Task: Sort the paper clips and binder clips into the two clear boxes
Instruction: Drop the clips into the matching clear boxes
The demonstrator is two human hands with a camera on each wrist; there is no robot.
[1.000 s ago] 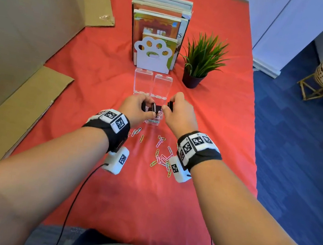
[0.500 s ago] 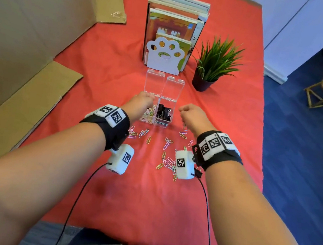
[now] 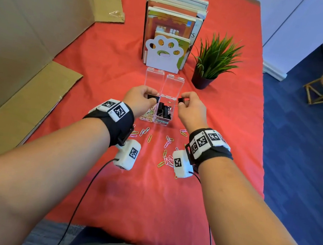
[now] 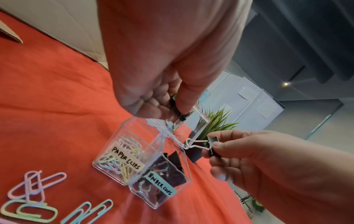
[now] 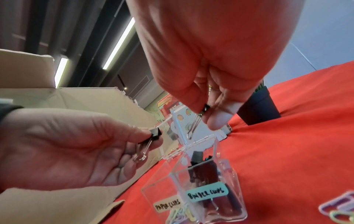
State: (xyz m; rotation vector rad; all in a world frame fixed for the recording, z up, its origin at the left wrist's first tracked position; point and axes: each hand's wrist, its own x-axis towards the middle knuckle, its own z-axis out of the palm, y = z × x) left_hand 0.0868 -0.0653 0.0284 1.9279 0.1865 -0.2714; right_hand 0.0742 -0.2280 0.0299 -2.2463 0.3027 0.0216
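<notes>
Two clear boxes stand side by side with their lids up. The left box (image 3: 147,118) is labelled paper clips (image 4: 127,157) and holds pastel clips. The right box (image 3: 163,121) is labelled binder clips (image 5: 207,194) and holds several black ones. My left hand (image 3: 153,99) pinches a black binder clip (image 4: 181,116) above the boxes' back edge. My right hand (image 3: 181,102) pinches another black binder clip (image 4: 213,144) just right of the binder box, its wire handles pointing toward the box. Loose coloured paper clips (image 3: 166,156) lie on the red cloth in front of the boxes.
Behind the boxes stand books in a white paw bookend (image 3: 164,56) and a potted plant (image 3: 215,59). Cardboard (image 3: 27,95) walls off the left side. The red table's right edge (image 3: 260,146) drops to blue floor.
Half a second ago both hands were low on the cloth beside the boxes. Now both are raised behind and over the boxes, each pinching a black binder clip.
</notes>
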